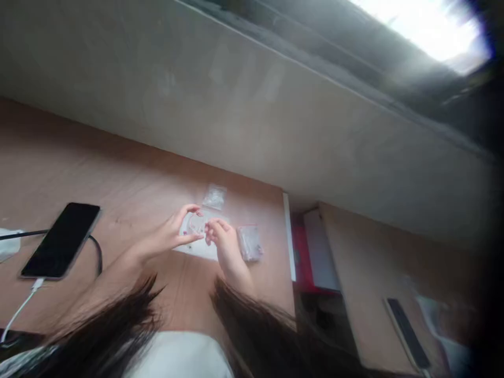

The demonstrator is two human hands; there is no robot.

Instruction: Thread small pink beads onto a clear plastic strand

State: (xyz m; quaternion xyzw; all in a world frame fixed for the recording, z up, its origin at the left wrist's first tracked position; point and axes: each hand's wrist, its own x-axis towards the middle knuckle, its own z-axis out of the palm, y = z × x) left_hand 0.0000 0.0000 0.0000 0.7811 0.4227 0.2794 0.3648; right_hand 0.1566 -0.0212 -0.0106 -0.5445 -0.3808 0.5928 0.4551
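Over a white sheet (200,250) on the wooden desk, my left hand (179,229) is curved in a C, its thumb and fingers apart. A thin, faint loop (193,224) shows between them; whether the hand touches it I cannot tell. Facing it from the right, my right hand (222,236) has its fingertips pinched together close to the loop. What they hold, if anything, is too small to make out. Small dark bits lie on the sheet. A clear plastic bag (214,196) lies just beyond the sheet, and another clear bag (249,243) is beside my right wrist.
A black phone (61,240) with a white charging cable (19,312) lies on the left of the desk (129,184), with a dark cord under it. A wall rises behind. Past the desk's right edge stands another desk (354,262) with a second phone (408,333).
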